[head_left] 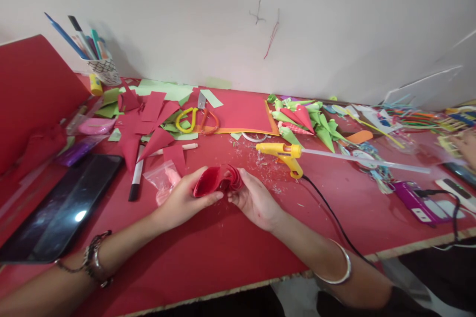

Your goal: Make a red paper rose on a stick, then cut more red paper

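A curled red paper flower (217, 181) made of rolled petals sits between both my hands, just above the red table (223, 252). My left hand (184, 198) pinches its left side with thumb and fingers closed. From the right, my right hand (255, 199) grips its layered folds. A yellow glue gun (283, 154) with a long clear glue stick lies on the table just beyond my right hand, with its black cord (327, 208) trailing toward me.
Red paper scraps (148, 124) and green ones, scissors (203, 119), a black marker (136, 176), a small plastic bag (163, 178) and a dark tablet (59, 213) lie left. Green and red paper cones (308, 121) are piled right. A pen cup (102, 67) stands by the wall. Another person's hand (467, 146) shows far right.
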`<action>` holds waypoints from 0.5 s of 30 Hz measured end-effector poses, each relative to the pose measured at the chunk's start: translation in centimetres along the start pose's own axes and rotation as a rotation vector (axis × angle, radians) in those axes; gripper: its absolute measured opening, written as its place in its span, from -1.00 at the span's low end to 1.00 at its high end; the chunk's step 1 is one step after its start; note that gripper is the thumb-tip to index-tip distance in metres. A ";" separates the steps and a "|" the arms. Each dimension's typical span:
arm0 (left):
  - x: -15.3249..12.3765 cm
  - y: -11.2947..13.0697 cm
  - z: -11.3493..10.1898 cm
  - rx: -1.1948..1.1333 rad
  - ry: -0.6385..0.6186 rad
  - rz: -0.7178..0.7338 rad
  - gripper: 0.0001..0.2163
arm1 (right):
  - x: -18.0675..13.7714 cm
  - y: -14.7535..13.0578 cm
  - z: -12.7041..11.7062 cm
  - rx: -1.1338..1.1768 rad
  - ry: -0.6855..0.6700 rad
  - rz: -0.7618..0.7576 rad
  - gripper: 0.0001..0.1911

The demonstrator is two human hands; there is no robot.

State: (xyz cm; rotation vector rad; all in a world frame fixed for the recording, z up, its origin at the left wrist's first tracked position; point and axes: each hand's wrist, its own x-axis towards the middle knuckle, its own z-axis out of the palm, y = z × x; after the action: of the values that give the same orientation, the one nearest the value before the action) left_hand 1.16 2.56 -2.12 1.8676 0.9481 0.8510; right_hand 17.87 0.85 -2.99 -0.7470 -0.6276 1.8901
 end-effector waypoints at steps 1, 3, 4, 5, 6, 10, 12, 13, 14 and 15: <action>0.0 0.0 0.0 0.017 0.015 -0.001 -0.81 | 0.0 0.0 0.0 0.006 0.010 0.010 -0.73; 0.1 -0.1 0.0 0.048 0.043 -0.006 -0.83 | 0.0 0.1 -0.1 0.017 0.023 0.020 -0.72; 0.1 -0.1 0.0 0.057 0.053 -0.009 -0.83 | 0.0 0.1 -0.1 0.022 0.026 0.022 -0.71; 0.1 -0.1 0.0 0.063 0.058 -0.013 -0.83 | 0.0 0.1 -0.1 0.024 0.028 0.023 -0.71; 0.1 0.0 0.0 0.068 0.060 -0.018 -0.84 | -0.1 0.1 -0.1 0.024 0.030 0.024 -0.71; 0.1 0.0 -0.1 0.056 0.055 -0.026 -0.86 | -0.1 0.0 0.0 0.008 0.027 0.030 -0.71; 0.1 -0.1 -0.1 0.060 0.041 -0.035 -0.86 | -0.1 0.0 0.0 -0.003 0.023 0.033 -0.72; 0.2 -0.2 -0.1 0.074 0.044 -0.043 -0.86 | -0.1 0.0 0.0 -0.010 0.024 0.032 -0.72; 0.2 -0.2 -0.1 0.093 0.055 -0.049 -0.86 | -0.1 0.0 0.0 -0.016 0.024 0.030 -0.72; 0.2 -0.2 -0.1 0.110 0.074 -0.050 -0.86 | -0.1 0.0 0.0 -0.021 0.024 0.027 -0.72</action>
State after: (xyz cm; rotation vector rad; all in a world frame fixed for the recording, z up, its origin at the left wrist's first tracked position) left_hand 1.07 2.86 -2.25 1.9081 1.1030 0.8573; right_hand 17.91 0.75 -2.96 -0.7936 -0.6264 1.8989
